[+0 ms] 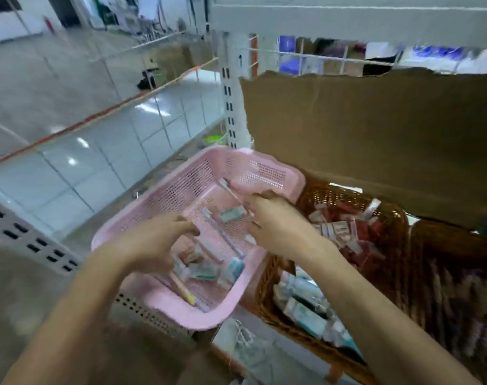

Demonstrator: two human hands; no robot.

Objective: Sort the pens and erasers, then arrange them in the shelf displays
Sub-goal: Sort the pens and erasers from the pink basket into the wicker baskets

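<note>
Pens (225,234) and wrapped erasers (206,270) lie mixed on the floor of the pink perforated basket (264,173). Just beside it stands a brown wicker basket (264,301), whose near section holds teal-and-white packs (303,309) and whose far section holds red-and-white packs (345,226). Both hands reach over the pink basket: the right hand (275,223) pinches one pale pen (229,188) angled toward the far wall, while the left hand (153,240) curls its fingers downward, and whether it grips anything cannot be told.
</note>
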